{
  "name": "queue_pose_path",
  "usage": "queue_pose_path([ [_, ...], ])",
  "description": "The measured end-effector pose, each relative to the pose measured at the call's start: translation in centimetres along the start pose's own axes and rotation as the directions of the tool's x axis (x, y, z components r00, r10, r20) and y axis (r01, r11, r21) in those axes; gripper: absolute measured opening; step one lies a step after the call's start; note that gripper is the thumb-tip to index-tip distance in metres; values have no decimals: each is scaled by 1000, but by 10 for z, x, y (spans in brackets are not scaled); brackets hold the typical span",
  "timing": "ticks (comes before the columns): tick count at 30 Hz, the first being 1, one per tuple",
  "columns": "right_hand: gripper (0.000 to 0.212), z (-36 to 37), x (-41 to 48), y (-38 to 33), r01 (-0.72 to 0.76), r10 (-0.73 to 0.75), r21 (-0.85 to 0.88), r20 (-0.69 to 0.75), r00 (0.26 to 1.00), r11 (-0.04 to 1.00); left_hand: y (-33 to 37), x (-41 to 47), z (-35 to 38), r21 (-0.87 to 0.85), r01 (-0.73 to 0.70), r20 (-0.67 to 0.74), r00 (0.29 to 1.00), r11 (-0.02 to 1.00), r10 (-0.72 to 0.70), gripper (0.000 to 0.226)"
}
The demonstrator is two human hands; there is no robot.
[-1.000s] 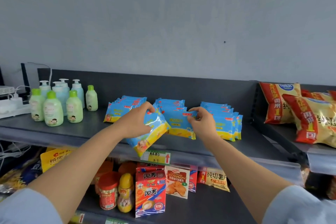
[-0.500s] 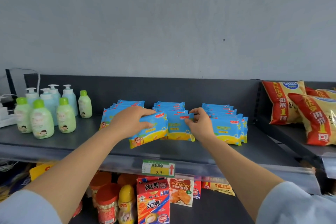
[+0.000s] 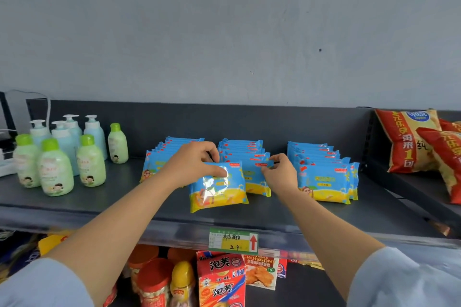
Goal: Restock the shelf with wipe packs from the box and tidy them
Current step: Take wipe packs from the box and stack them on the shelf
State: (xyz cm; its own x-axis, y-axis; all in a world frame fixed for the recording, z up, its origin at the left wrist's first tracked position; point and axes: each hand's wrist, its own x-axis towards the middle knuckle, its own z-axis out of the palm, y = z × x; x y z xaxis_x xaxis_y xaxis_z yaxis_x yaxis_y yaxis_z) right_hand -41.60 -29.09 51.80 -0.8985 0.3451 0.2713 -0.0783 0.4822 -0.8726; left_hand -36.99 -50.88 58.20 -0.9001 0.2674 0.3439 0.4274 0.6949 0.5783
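Note:
Three rows of blue-and-yellow wipe packs stand on the dark shelf (image 3: 311, 217): a left row (image 3: 152, 169), a middle row (image 3: 245, 149) and a right row (image 3: 326, 182). My left hand (image 3: 192, 164) grips the top of a wipe pack (image 3: 219, 192) standing upright at the front of the middle row. My right hand (image 3: 280, 174) pinches the top right corner of the pack just behind it (image 3: 257, 182). The box is out of view.
Green and blue lotion bottles (image 3: 57, 167) stand at the shelf's left end. Red-and-yellow snack bags (image 3: 409, 142) fill the neighbouring shelf on the right. A price tag (image 3: 233, 240) hangs on the front edge. Jars and snack boxes (image 3: 222, 281) sit on the shelf below.
My left hand carried the tilted pack from in front of the shelf edge onto the shelf and stood it upright before the middle row. My right hand stayed on the row's front pack.

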Motion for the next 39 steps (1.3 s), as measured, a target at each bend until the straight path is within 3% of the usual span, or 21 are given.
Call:
queue_pose_path([
  [10, 47, 2, 8, -1, 22, -22, -84, -1, 1000, 996, -9, 30, 7, -266, 113, 141, 987, 957, -78, 25],
  [16, 38, 0, 11, -2, 20, -20, -61, -10, 1000, 998, -9, 41, 12, -174, 75, 254, 967, 982, -29, 26],
  [24, 35, -5, 14, 0, 3, -3, -26, -21, 1000, 1000, -13, 53, 46, -22, -64, 38, 997, 998, 65, 23],
  [30, 43, -9, 14, 0, -23, 23, 22, -1, 1000, 999, -18, 60, 65, 90, -83, -40, 995, 992, 87, 22],
  [35, 44, -10, 12, -1, -31, 30, 36, 13, 999, 999, -19, 64, 73, 245, -169, -96, 976, 955, 197, 18],
  [39, 43, -10, 12, 1, -40, 39, 36, 18, 999, 999, -25, 66, 77, 278, -155, -134, 971, 948, 198, 40],
])
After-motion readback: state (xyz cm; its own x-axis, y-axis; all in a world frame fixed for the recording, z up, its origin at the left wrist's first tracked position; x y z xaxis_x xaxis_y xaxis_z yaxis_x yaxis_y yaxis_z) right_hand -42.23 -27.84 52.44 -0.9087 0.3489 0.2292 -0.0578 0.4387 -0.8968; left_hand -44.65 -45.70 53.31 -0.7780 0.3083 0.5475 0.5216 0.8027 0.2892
